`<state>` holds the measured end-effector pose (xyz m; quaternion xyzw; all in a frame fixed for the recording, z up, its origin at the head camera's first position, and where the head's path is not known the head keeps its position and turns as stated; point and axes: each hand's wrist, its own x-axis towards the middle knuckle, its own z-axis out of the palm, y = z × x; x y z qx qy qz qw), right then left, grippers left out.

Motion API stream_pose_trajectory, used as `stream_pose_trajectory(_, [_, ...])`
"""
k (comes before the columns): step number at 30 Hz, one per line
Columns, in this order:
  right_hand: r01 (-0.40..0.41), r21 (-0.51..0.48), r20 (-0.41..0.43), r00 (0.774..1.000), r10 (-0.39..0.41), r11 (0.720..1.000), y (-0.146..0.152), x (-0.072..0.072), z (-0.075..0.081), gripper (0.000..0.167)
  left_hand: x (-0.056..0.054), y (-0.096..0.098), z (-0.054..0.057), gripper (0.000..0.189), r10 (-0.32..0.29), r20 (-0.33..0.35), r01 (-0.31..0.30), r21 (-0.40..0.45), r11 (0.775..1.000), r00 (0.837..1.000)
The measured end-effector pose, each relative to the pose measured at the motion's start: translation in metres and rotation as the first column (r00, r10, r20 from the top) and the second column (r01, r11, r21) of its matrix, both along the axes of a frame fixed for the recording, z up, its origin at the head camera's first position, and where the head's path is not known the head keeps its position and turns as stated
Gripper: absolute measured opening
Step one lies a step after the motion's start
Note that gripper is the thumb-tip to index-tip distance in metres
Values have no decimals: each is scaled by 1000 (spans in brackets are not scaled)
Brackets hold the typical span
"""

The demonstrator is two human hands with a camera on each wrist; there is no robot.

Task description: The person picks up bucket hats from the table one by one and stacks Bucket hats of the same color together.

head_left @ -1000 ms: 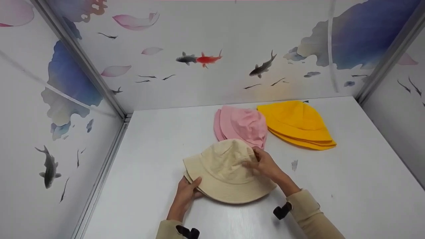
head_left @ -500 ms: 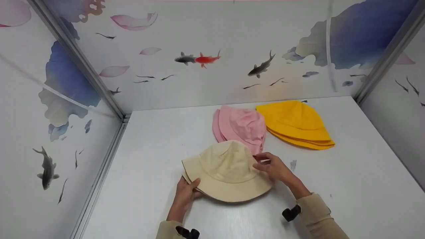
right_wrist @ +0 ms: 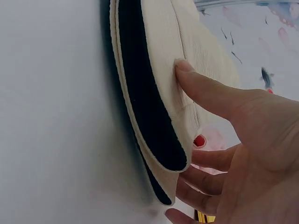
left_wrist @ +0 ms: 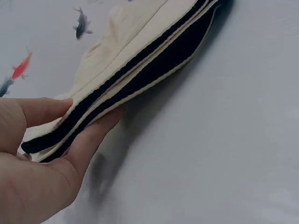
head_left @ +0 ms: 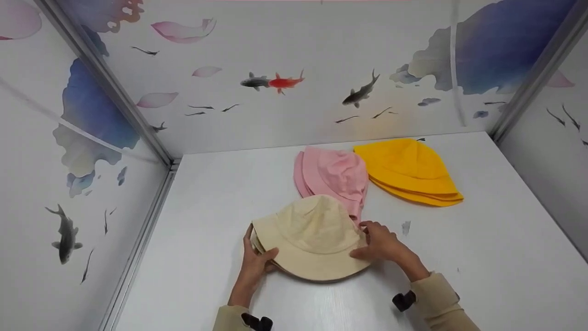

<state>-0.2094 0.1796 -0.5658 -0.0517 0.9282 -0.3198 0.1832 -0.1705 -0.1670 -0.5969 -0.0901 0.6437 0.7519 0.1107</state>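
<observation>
A cream bucket hat [head_left: 317, 230] lies flattened at the middle of the table, its crown pointing away from me. My left hand [head_left: 255, 264] grips the left end of the brim, thumb on top and fingers underneath. In the left wrist view, dark lining [left_wrist: 173, 51] shows between the layered brim edges. At the opposite end is my right hand [head_left: 386, 246]. Its thumb presses the upper face of the brim, while the other fingers curl behind the edge, partly hidden. The right wrist view shows the brim [right_wrist: 159, 60] between that thumb and the fingers.
Just behind the cream hat is a flattened pink bucket hat [head_left: 340, 174], partly overlapped by it in the head view. A yellow bucket hat [head_left: 409, 168] with layered brims lies at the back right. Printed panels [head_left: 294, 119] wall in the white table [head_left: 211, 197].
My right hand has slid from the crown's right side down to the right end of the brim. The left hand keeps its grip, with fingers now reaching up along the brim's left edge.
</observation>
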Motion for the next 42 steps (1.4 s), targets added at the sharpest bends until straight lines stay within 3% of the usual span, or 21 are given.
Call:
stream_pose_trajectory(4, [-6,-21,-50,999,5,1000,0,3,-3,84,-3,-5,2,94,30,-8,-30,-83,996,1000])
stream_pose_trajectory(8, [18,-109,-53,998,-24,994,-4,4,-6,71,-3,-8,4,82,49,-3,-50,-83,995,999])
stream_pose_trajectory(14, [29,-204,-87,995,-48,979,-10,2,-6,55,-3,-14,5,93,26,2,-26,-64,998,1000])
stream_pose_trajectory(19, [-23,-270,-207,978,-34,962,-11,0,-6,47,-3,-19,6,80,46,13,-45,-93,995,999])
stream_pose_trajectory(23, [-62,-302,-279,960,-26,951,-15,-1,-6,45,-2,-26,7,87,52,0,-52,-76,996,999])
stream_pose_trajectory(26, [-54,-316,-283,958,-40,947,-21,-1,-5,45,-2,-31,8,91,85,-9,-85,-53,995,996])
stream_pose_trajectory(29, [-25,-344,-251,966,-66,939,-28,-2,-5,44,-4,-35,8,75,171,5,-170,-43,984,985])
stream_pose_trajectory(34, [8,-402,-203,974,-98,916,-39,-4,-4,41,-7,-37,8,49,300,57,-296,-75,952,952])
stream_pose_trajectory(39, [-8,-420,-212,973,-90,908,-45,-5,-6,43,-7,-42,7,43,353,88,-339,-141,930,931])
stream_pose_trajectory(42, [-8,-410,-191,979,-77,912,-47,-4,-6,54,-7,-44,6,52,353,95,-332,-182,926,931])
